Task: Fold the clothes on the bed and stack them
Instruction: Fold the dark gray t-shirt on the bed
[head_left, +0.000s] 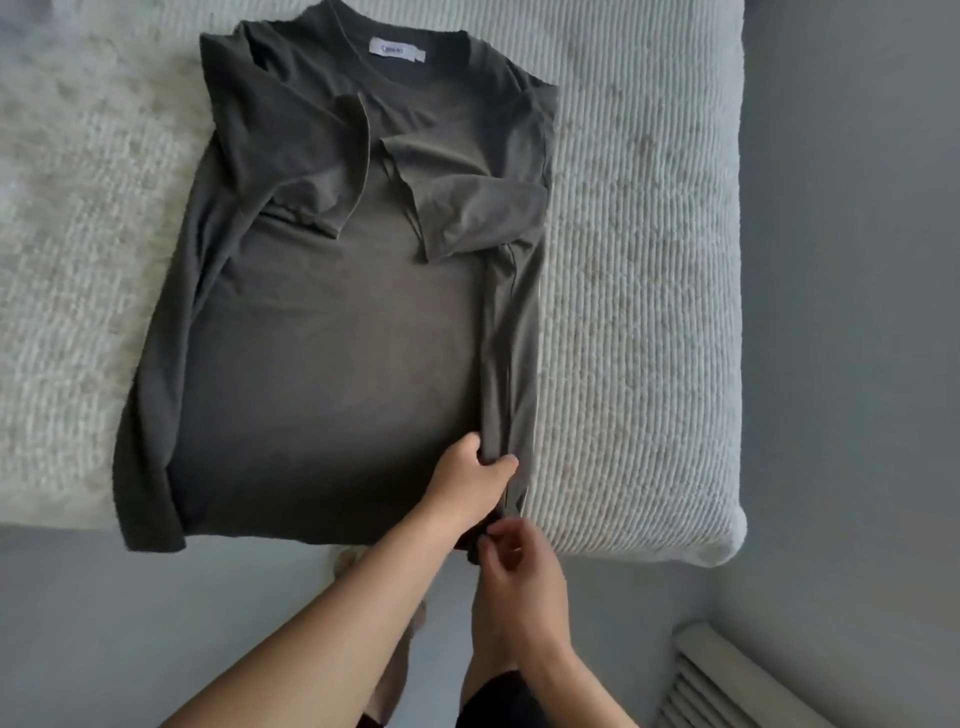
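A dark grey T-shirt (337, 332) lies flat on the bed, collar and white label at the far end, hem at the near edge. Both short sleeves are folded in over the chest, and the right side is folded inward as a narrow strip. My left hand (470, 480) pinches that folded strip near the hem. My right hand (514, 564) grips the shirt's near right corner at the bed's edge, just below the left hand.
The bed (639, 291) has a pale ribbed cover, with a fluffy pale blanket (67, 218) on its left part. Grey floor lies in front and to the right. A white slatted vent (727, 686) sits at the lower right.
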